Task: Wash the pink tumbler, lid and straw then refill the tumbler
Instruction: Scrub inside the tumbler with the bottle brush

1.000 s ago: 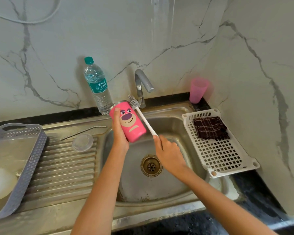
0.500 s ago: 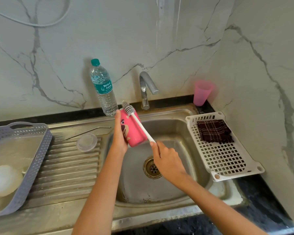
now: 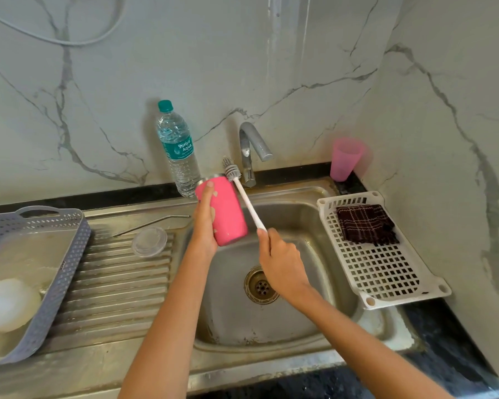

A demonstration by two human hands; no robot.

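Tumbler (image 3: pixel 228 210) has turned in my left grip (image 3: pixel 203 223), curled round it over the sink (image 3: pixel 300 214); the bear face is now hidden. Right grip (image 3: pixel 281 263) holds the brush (image 3: pixel 247 201), head at the rim, so I judge the washing unfinished.

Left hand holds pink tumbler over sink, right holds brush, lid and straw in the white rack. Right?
Wrong on the rack: head view shows lid and straw on the ribbed drainboard left of the basin. The left hand holds the tumbler, right hand the brush.
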